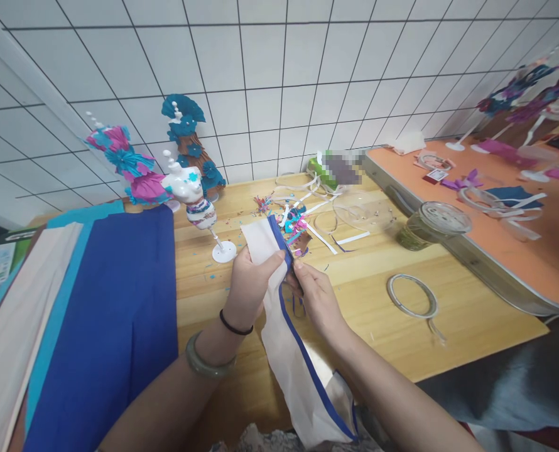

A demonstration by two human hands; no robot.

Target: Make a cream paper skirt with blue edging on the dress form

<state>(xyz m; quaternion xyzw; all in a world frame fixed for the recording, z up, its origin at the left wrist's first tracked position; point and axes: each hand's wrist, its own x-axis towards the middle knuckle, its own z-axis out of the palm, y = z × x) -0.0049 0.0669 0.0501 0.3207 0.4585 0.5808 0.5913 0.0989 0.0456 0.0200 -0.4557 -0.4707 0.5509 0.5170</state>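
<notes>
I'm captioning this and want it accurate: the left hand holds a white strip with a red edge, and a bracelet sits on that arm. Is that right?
Not quite: the edge is blue, not red, as the head view shows. The left hand does hold the white strip, and a bracelet sits on that arm.

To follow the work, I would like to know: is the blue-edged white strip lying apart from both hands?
No, the left hand grips the blue-edged white strip near its upper end, thumb on top.
</notes>
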